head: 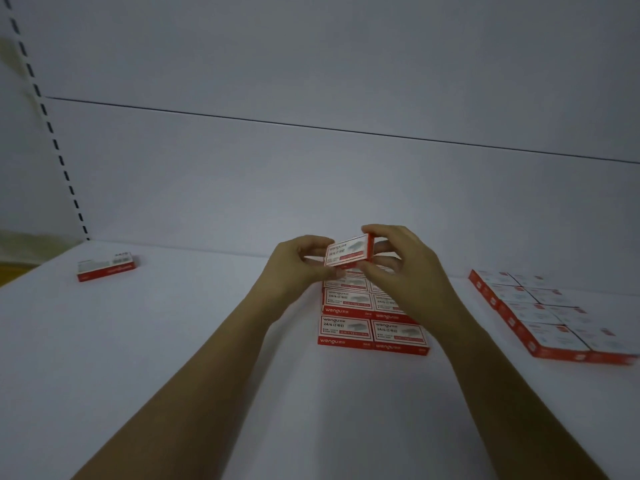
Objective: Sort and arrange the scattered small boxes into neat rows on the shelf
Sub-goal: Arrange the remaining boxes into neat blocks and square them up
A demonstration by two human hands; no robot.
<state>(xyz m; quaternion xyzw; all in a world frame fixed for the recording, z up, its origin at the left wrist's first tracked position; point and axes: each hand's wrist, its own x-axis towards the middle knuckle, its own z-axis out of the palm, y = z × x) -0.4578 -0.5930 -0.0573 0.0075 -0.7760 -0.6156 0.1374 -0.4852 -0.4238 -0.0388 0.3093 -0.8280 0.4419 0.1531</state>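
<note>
Your forearms [194, 375] come up from the bottom edge and meet over the middle of the white shelf [156, 341]. Your left hand [294, 268] and your right hand [405, 268] both have their fingers curled onto one small box [349, 252], red and white, pinching it from either end. The left thumb sits at its lower left corner, and the right fingers wrap its right end. You hold it lifted off the shelf and tilted, with its printed face toward you, just above the back of the middle block of boxes [346, 329]. That block lies flat on the shelf, two boxes wide, rows touching, labels up. Your hands hide its far rows, so you cannot tell how many there are. Well off to your right lies a second block [554, 320], also two boxes wide and packed tight, set at a slant to the shelf edge. Far to your left, a lone box [107, 266] lies flat by itself, near the slotted upright [52, 133]. Behind everything stands the plain back panel [311, 185].
</note>
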